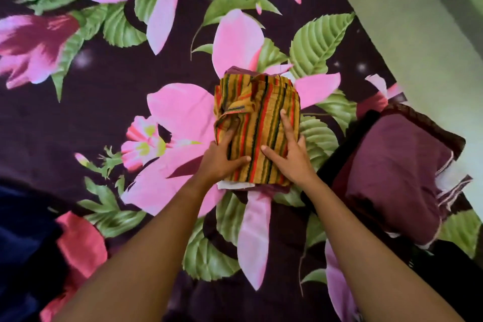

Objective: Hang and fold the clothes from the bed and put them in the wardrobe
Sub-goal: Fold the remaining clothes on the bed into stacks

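A folded mustard garment with red, green and black stripes (261, 107) lies on the floral bedsheet (104, 81), on top of other folded pieces whose white and maroon edges show beneath it. My left hand (222, 157) presses on its near left part with straight fingers, thumb lying across the cloth. My right hand (290, 149) rests flat on its near right part, fingers pointing away from me.
A folded maroon garment (397, 172) over dark cloth lies at the right, near the bed's edge. A dark blue cloth (23, 243) and a red cloth (81, 246) lie at the lower left. A green wall (423, 21) runs along the upper right.
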{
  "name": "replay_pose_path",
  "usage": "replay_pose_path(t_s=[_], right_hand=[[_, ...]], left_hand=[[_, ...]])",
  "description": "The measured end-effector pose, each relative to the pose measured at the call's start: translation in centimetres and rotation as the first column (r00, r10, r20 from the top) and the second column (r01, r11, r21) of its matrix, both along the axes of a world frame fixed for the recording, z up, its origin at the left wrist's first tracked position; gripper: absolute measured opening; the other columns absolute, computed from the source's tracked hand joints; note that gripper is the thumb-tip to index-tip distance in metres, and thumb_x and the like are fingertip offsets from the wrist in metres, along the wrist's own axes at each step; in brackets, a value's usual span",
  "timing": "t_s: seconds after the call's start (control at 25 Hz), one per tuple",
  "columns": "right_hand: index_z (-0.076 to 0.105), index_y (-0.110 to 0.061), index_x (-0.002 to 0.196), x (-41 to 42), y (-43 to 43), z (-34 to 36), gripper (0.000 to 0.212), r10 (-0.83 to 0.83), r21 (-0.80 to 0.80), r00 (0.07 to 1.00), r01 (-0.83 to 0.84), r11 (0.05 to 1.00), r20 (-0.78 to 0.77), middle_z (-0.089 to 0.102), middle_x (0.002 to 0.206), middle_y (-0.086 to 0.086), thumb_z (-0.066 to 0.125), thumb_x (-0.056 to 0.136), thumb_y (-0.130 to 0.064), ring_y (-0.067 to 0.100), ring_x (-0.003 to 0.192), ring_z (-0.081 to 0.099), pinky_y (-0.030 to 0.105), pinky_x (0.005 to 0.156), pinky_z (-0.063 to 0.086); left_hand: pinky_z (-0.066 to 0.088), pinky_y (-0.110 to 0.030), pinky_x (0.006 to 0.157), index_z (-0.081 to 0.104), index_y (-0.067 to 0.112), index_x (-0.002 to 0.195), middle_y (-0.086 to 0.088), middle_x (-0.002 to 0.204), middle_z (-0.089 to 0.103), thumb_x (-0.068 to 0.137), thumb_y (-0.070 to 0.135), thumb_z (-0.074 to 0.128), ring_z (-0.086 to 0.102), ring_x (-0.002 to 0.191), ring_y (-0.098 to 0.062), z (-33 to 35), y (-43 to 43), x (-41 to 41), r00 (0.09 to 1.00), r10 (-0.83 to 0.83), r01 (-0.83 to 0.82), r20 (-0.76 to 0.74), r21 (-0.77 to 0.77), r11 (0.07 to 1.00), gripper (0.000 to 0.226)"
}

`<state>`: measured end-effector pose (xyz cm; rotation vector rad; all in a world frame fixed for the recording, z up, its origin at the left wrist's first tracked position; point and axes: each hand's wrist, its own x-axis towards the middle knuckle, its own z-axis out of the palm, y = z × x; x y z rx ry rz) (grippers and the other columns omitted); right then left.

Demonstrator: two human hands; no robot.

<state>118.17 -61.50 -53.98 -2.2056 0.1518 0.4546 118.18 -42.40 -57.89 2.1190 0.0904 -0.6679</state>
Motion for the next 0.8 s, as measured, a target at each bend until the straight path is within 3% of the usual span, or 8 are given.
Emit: replay_pose_path(t_s=[0.08, 0.24, 0.36, 0.44, 0.56, 0.64, 0.72, 0.8], right_hand=[[0.002, -0.048, 0.146, -0.2, 0.2, 0.1, 0.086, -0.022, -0.013, 1.000, 0.022, 1.000, -0.017, 0.014, 0.157, 0.011, 0.063, 0.086, -0.041, 0.038, 0.140, 0.016, 0.041, 0.111, 0.022], [0.004, -0.041, 0.149, -0.8, 0.9, 2.2, 0.084, -0.025, -0.073, 0.996, 0.018, 0.997, -0.086, 0.005, 0.153, 0.026, 0.062, 0.089, -0.038, 0.040, 0.142, 0.012, 0.042, 0.112, 0.022], [0.021, -0.025, 0.150, -1.7, 1.4, 4.1, 0.076, 0.019, -0.212, 0.993, -0.043, 0.976, -0.114, 0.001, 0.152, 0.023, 0.064, 0.088, -0.034, 0.038, 0.143, 0.012, 0.038, 0.114, 0.020], [0.031, -0.017, 0.146, -2.5, 1.9, 5.7, 0.070, 0.089, -0.305, 0.986, -0.128, 0.944, -0.139, 0.004, 0.152, 0.022, 0.066, 0.086, -0.033, 0.039, 0.141, 0.015, 0.039, 0.115, 0.021], [0.040, -0.008, 0.139, -3.8, 3.1, 10.6, 0.063, 0.232, -0.351, 0.948, -0.299, 0.887, -0.220, 0.029, 0.145, 0.023, 0.067, 0.085, -0.028, 0.038, 0.134, 0.032, 0.037, 0.107, 0.031], [0.051, -0.003, 0.129, -5.2, 4.4, 14.7, 0.054, 0.401, -0.373, 0.859, -0.502, 0.780, -0.319, 0.052, 0.131, 0.018, 0.068, 0.084, -0.029, 0.033, 0.120, 0.049, 0.034, 0.095, 0.042], [0.058, -0.004, 0.122, -6.5, 5.9, 18.6, 0.048, 0.530, -0.363, 0.749, -0.659, 0.658, -0.398, 0.062, 0.118, 0.014, 0.068, 0.084, -0.031, 0.029, 0.107, 0.058, 0.030, 0.080, 0.046], [0.060, -0.006, 0.120, -8.6, 7.6, 22.6, 0.042, 0.617, -0.341, 0.678, -0.734, 0.587, -0.399, 0.063, 0.116, 0.009, 0.069, 0.085, -0.029, 0.027, 0.104, 0.059, 0.025, 0.072, 0.043]], left_hand=[[0.042, -0.039, 0.101, 0.014, 0.040, 0.147, -0.018, 0.135, 0.047, 0.060, 0.076, 0.058, 0.046, 0.124, -0.033, 0.7, -0.1, -0.1, 1.000, 0.030, -0.030, -0.009, -0.014, 0.999, 0.104], [0.036, -0.034, 0.100, 0.034, 0.023, 0.144, -0.025, 0.132, 0.038, 0.083, 0.029, 0.068, 0.038, 0.126, -0.035, 3.8, 0.1, -1.3, 0.988, 0.139, -0.147, 0.074, 0.125, 0.981, 0.070], [0.039, -0.029, 0.093, 0.051, 0.011, 0.130, -0.020, 0.130, 0.042, 0.086, 0.021, 0.065, 0.045, 0.120, -0.031, 6.9, 0.5, -2.7, 0.956, 0.238, -0.264, 0.174, 0.144, 0.954, 0.047], [0.039, -0.025, 0.078, 0.055, 0.009, 0.123, -0.017, 0.116, 0.056, 0.087, 0.019, 0.064, 0.055, 0.103, -0.029, 9.3, 0.7, -3.8, 0.974, 0.185, -0.202, 0.132, 0.122, 0.972, 0.039], [0.039, -0.025, 0.074, 0.059, 0.009, 0.119, -0.012, 0.109, 0.063, 0.086, 0.022, 0.065, 0.058, 0.101, -0.026, 14.2, 1.6, -6.3, 1.000, -0.005, 0.008, -0.019, 0.178, 0.984, 0.036], [0.041, -0.024, 0.078, 0.061, 0.009, 0.117, -0.004, 0.112, 0.063, 0.084, 0.026, 0.068, 0.057, 0.106, -0.021, 18.1, 2.7, -8.9, 0.994, -0.083, 0.095, -0.064, 0.204, 0.974, 0.038], [0.040, -0.022, 0.077, 0.060, 0.008, 0.116, 0.003, 0.105, 0.058, 0.083, 0.026, 0.070, 0.057, 0.100, -0.016, 21.8, 3.8, -11.5, 0.993, -0.105, 0.115, -0.054, 0.241, 0.964, 0.038], [0.045, -0.026, 0.074, 0.059, 0.007, 0.116, -0.001, 0.097, 0.055, 0.083, 0.026, 0.070, 0.059, 0.084, -0.019, 25.5, 5.4, -14.7, 0.997, -0.063, 0.074, -0.052, 0.249, 0.966, 0.040]])
